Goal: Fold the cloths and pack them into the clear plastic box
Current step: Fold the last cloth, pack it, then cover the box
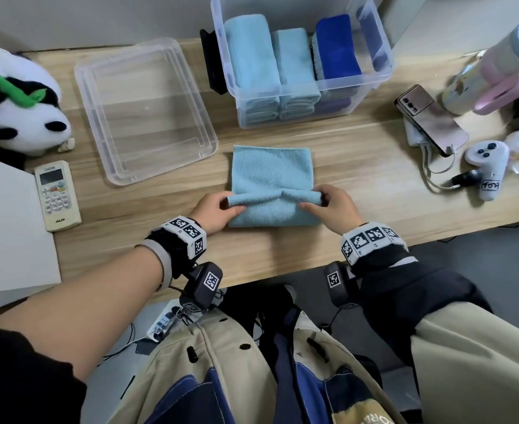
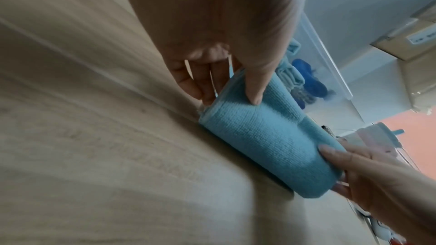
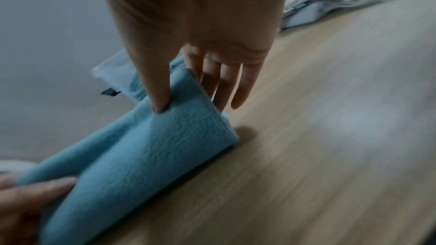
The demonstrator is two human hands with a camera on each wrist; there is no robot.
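A light blue cloth (image 1: 271,171) lies on the wooden table (image 1: 359,191), its near part lifted into a fold. My left hand (image 1: 221,206) pinches the fold's left end, thumb on top and fingers behind, as the left wrist view shows on the cloth (image 2: 266,137). My right hand (image 1: 328,203) pinches the right end of the cloth (image 3: 165,146) the same way. The clear plastic box (image 1: 371,84) stands behind and holds several folded light blue cloths (image 1: 252,56) and a dark blue cloth (image 1: 337,47).
The box's clear lid (image 1: 143,108) lies to the left. A panda plush (image 1: 16,102) and a remote control (image 1: 57,195) sit further left. A phone (image 1: 432,120), a white controller (image 1: 487,166), cables and a bottle (image 1: 478,75) crowd the right side.
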